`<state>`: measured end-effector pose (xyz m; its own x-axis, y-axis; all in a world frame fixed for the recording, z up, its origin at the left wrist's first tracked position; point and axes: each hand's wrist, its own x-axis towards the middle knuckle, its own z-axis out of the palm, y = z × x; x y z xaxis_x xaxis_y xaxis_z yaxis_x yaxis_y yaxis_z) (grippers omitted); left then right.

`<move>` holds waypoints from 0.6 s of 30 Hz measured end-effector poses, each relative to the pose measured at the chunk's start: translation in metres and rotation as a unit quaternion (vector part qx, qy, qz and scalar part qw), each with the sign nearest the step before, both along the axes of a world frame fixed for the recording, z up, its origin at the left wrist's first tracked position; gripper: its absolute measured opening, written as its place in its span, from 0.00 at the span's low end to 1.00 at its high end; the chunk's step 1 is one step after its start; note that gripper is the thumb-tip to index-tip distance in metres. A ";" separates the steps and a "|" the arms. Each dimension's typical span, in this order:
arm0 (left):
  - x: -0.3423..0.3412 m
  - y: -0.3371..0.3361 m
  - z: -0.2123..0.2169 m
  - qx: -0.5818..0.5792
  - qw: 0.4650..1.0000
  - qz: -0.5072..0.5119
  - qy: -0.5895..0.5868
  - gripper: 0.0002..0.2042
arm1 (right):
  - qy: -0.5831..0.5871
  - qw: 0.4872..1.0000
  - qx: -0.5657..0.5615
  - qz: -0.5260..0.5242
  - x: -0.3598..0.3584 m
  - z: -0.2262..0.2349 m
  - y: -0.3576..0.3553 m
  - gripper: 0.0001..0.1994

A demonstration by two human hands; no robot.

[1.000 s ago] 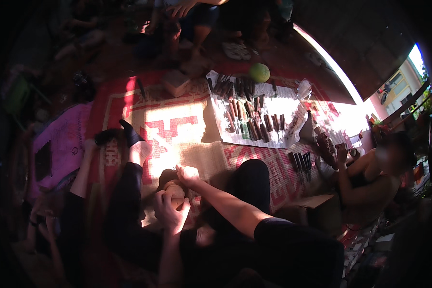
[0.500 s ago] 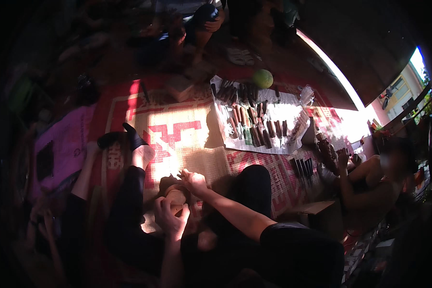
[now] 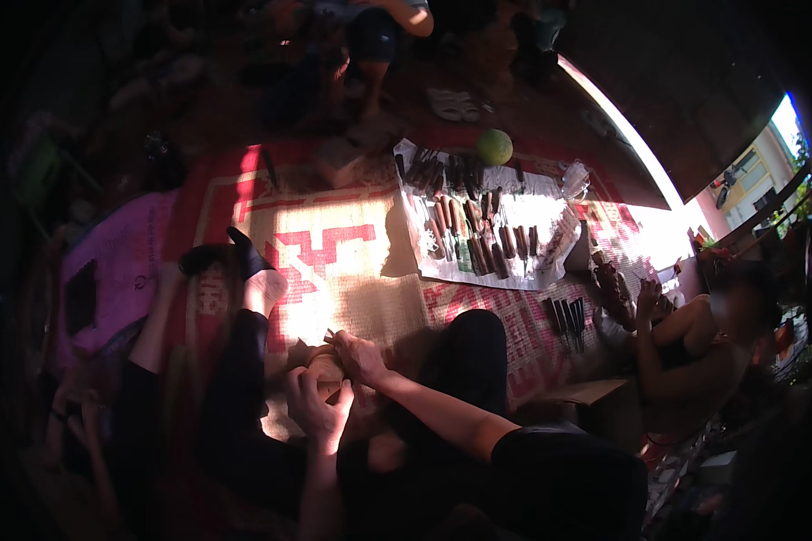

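Note:
Between my bent legs, close to the woven mat, is a tan rounded piece (image 3: 327,366), apparently wood. My left hand (image 3: 319,410) grips its near side, thumb and fingers curled around it. At its far right edge my right hand (image 3: 359,360) is closed, with the fingertips touching or very near the piece. A small dark tip pokes out past those fingers, too small to name. Shade hides the underside of the tan piece.
A white sheet (image 3: 541,273) with several rows of wooden-handled tools (image 3: 478,221) lies ahead, beside a green ball (image 3: 494,147). More dark tools (image 3: 566,320) rest on the red-and-tan mat (image 3: 397,302). A cardboard box (image 3: 586,391) and a seated person (image 3: 695,361) are at right.
My right hand has shifted slightly left and down over the tan piece. The left hand keeps its grip. At the back, another person's arm has moved up from the knee.

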<state>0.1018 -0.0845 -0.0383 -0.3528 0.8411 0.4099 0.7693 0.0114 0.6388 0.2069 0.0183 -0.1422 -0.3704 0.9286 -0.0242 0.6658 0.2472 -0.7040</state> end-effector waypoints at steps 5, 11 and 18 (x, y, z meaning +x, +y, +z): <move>0.004 0.002 0.003 -0.013 1.000 -0.001 0.018 0.21 | -0.054 0.990 0.131 0.028 0.003 -0.028 0.008 0.05; -0.003 -0.004 -0.004 -0.005 1.000 0.014 -0.002 0.21 | 0.047 0.996 0.068 0.014 0.005 -0.002 0.001 0.08; 0.004 0.003 0.000 -0.005 1.000 -0.005 0.020 0.21 | -0.047 0.992 0.067 0.099 0.016 -0.001 0.002 0.10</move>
